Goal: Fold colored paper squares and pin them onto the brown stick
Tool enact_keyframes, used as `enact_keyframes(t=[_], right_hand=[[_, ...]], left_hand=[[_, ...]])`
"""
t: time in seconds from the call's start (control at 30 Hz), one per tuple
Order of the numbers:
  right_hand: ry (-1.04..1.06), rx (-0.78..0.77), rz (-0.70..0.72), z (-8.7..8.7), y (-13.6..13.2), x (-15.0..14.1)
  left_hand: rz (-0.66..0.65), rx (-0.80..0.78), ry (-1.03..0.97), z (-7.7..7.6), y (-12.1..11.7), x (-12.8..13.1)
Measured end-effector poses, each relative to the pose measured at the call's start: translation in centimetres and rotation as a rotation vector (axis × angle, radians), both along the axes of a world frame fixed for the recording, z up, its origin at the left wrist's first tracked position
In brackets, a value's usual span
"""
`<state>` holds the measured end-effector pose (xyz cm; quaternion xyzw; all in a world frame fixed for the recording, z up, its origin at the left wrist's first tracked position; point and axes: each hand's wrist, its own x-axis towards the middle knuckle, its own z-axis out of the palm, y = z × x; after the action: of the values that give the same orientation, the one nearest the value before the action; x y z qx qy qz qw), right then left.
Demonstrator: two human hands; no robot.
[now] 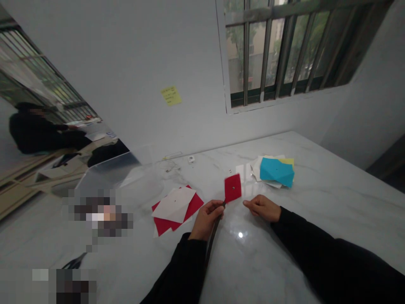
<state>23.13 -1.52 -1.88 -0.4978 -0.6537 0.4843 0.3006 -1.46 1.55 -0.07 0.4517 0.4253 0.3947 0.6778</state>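
Leftward, clear plastic case (126, 179); left hand (205, 219) grips dark stick (212, 236).

Red paper square (233, 188), center-pinned (tiny dot), atop dark stick (212, 238), slightly tilted.

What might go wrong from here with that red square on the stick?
The red paper square appears to sit at the tip of the dark stick gripped by the left hand, so it might slip or bend if pressed. The right hand is close by and could crease it. The red and white sheets lie beside the left hand and could get knocked out of place.
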Motion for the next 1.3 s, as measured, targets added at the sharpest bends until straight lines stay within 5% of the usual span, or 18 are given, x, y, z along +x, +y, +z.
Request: enact_keyframes(t=[0.4, 0.67, 0.73, 0.87, 0.93, 1.2, 1.3], right_hand=[[-0.07, 0.191, -0.31, -0.8, 0.9, 0.3], [0.225, 0.091, -0.571, -0.7, 0.8, 0.0], [0.278, -0.035, -0.43, 0.0, 0.1, -0.7], [0.318, -0.277, 0.211, 0.9, -1.7, -2.8], [0.324, -0.236, 0.246, 0.9, -2.2, -3.5], [0.436, -0.089, -0.494, 0.5, 0.4, -1.1], [0.482, -0.067, -0.62, 0.5, 0.8, -0.2]], left_hand=[[-0.006, -0.007, 0.002, 0.0, 0.1, 0.0], [0.023, 0.0, -0.024, 0.0, 0.0, 0.1], [0.015, 0.006, -0.017, -0.2, 0.1, 0.0], [-0.007, 0.014, -0.004, -0.4, 0.1, -0.1], [-0.002, 0.013, -0.009, -0.4, 0.1, -0.1], [0.012, -0.018, 0.008, 0.2, 0.0, 0.2], [0.011, -0.03, 0.018, 0.2, 0.0, 0.2]])
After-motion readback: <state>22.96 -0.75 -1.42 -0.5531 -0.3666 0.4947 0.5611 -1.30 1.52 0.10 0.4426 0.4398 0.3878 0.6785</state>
